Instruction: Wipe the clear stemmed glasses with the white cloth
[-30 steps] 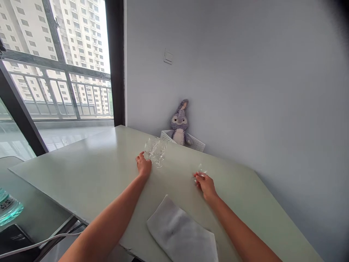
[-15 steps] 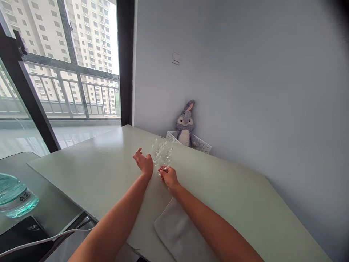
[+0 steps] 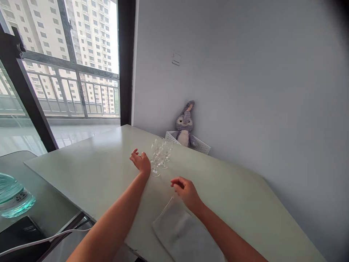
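Several clear stemmed glasses stand upright in a tight group on the pale green table. Just left of them is my left hand, its fingers apart and holding nothing; whether its wrist side touches a glass I cannot tell. My right hand hovers nearer to me, right of the glasses and apart from them, with its fingers loosely curved and nothing between them. Below it a folded grey cloth lies at the table's front edge, partly under my right forearm.
Against the wall, a purple plush rabbit sits in a white perforated basket. To the left, a large clear water bottle stands on a lower surface, near a black flat object and a white cable.
My right hand has let go of the nearest glass, which stands with the others, and has drawn back toward me to the right. My left hand has shifted slightly left.
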